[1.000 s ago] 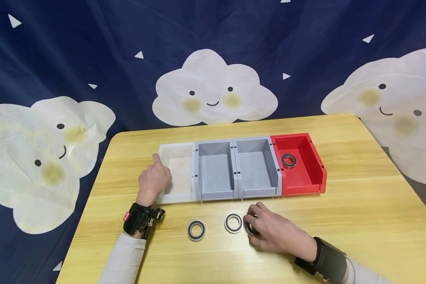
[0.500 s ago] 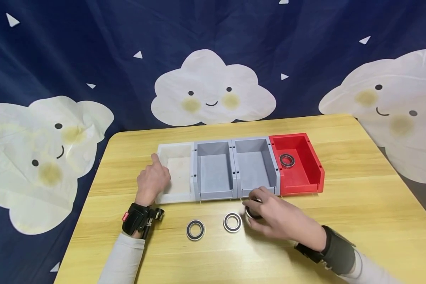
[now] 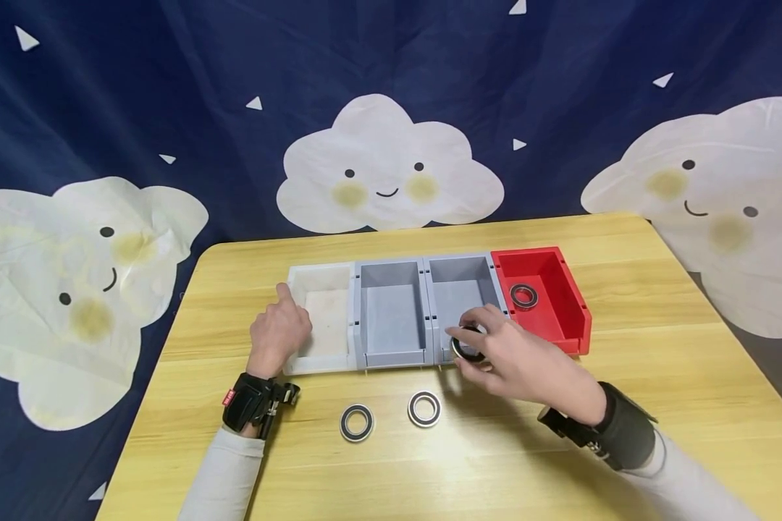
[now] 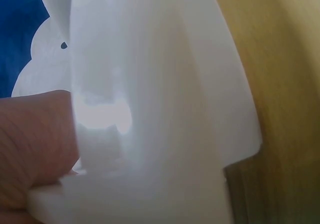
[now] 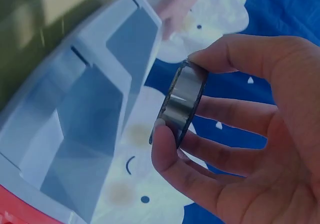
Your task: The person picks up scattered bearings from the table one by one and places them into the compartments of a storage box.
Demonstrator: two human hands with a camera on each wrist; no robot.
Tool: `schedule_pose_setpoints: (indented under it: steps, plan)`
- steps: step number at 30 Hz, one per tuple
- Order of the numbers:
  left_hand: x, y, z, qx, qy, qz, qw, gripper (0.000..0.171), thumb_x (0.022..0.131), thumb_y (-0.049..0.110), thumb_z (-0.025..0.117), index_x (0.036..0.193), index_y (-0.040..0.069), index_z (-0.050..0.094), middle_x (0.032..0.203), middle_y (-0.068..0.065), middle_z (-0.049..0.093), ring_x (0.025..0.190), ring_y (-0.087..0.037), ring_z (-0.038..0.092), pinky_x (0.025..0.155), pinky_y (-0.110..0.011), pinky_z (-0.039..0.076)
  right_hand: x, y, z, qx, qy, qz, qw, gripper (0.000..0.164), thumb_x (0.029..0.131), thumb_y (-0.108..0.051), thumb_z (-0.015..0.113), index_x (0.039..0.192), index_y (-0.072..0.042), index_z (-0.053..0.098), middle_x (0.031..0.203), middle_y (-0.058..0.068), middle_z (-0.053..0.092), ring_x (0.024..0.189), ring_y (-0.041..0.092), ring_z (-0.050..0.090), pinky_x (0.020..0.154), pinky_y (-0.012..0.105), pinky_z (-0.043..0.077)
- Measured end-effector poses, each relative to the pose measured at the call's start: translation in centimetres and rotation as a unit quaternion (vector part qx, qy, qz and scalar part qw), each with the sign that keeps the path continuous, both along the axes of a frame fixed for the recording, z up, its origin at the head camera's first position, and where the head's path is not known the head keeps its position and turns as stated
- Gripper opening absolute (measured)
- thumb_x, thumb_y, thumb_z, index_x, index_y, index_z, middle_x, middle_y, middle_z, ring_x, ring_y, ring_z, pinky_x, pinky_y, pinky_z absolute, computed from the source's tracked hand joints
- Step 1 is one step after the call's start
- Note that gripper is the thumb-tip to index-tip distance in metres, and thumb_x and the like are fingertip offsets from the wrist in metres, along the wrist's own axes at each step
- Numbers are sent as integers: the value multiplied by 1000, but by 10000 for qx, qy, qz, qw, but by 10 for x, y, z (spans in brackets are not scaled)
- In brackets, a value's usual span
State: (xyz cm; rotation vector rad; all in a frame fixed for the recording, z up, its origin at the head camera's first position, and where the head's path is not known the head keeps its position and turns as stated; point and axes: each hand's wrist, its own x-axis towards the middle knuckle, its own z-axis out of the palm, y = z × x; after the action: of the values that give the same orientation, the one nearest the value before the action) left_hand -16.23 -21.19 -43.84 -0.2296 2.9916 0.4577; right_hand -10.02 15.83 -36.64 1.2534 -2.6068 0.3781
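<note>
My right hand (image 3: 518, 358) pinches a ball bearing (image 3: 457, 349) between thumb and fingertips, over the front of the right grey bin (image 3: 455, 288). In the right wrist view the bearing (image 5: 181, 101) is edge-on, its shiny metal outer ring facing the camera. My left hand (image 3: 279, 329) grips the left wall of the white bin (image 3: 329, 318). That wall (image 4: 150, 83) fills most of the left wrist view, with part of the hand (image 4: 37, 139) beside it. Two more bearings lie flat on the table: one on the left (image 3: 345, 425), one nearer the middle (image 3: 413, 411).
The bins stand side by side in a row. Another grey bin (image 3: 392, 311) is beside the white one, and a red bin (image 3: 557, 318) ends the row at the right, with a bearing (image 3: 514, 297) inside. Behind the wooden table (image 3: 247, 260) hangs a blue cloud-print curtain (image 3: 221, 65).
My right hand has lifted a bearing off the table and carried it away from me, up over the right grey bin's front. The left hand has stayed on the white bin.
</note>
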Motion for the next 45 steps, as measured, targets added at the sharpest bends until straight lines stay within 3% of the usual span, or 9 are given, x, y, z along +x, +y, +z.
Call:
schedule_pose_setpoints:
  steps: [13,20,27,38,45]
  plan:
    - [1,-2,1,26,31,-22,10000,42,94,24,33,126,-3,27,63,-16,53,49,-29,50,40,-37,36,-38,-2,12,97,123,-261,9995,43,79,-25,72,117,-5,68,105,16,60,89,22,55,57,23,49]
    - [0,1,1,62,-20,21,10000,43,94,24,34,127,-2,27,64,-15,53,50,-29,50,41,-37,37,-57,-7,10,141,-463,-523,9975,42,81,-26,71,117,-6,67,107,15,59,93,22,55,58,25,51]
    - [-1,2,2,51,-87,42,9999,44,94,24,34,129,-3,26,64,-15,53,50,-28,50,42,-36,37,-80,-7,-3,181,-985,-614,9931,39,82,-25,70,114,-2,67,109,17,61,98,26,58,76,36,55]
    - [-1,2,1,19,-20,54,10000,44,94,24,35,129,-3,28,65,-16,54,51,-29,52,41,-37,37,-99,-13,-34,321,-1541,-743,9847,41,82,-21,70,117,-1,65,108,17,58,95,26,55,74,35,53]
    - [-1,1,0,49,-13,85,10000,41,94,24,34,126,-2,29,65,-16,54,51,-29,52,41,-37,36,-105,-22,-50,747,-1580,-835,9811,38,81,-20,72,114,-2,66,103,16,58,92,25,54,75,36,53]
